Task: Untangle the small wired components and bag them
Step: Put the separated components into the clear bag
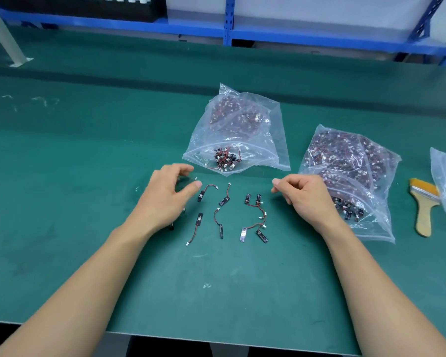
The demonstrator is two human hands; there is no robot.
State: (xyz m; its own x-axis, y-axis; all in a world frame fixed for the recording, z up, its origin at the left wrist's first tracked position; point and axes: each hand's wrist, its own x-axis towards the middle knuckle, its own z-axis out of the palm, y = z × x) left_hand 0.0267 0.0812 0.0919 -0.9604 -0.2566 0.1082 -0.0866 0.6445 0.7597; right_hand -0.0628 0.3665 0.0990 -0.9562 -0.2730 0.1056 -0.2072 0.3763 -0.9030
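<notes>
Wired components [224,201] lie long axis near-to-far — left hand [162,199] slack, empty; right hand [309,199] curled, contents unclear.

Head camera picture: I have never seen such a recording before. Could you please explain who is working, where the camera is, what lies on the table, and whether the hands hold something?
There is no machine here. A person works with bare hands, and the single camera sits on the person's head, looking forward and down. The left hand hovers with relaxed fingers over small black components with red wires, which are spread on the green table mat. The right hand has curled fingers, and nothing shows in it. Behind the hands lies a clear plastic zip bag with such components inside. A fuller clear bag lies to the right. Beside that is a wooden-handled brush with yellow bristles.
</notes>
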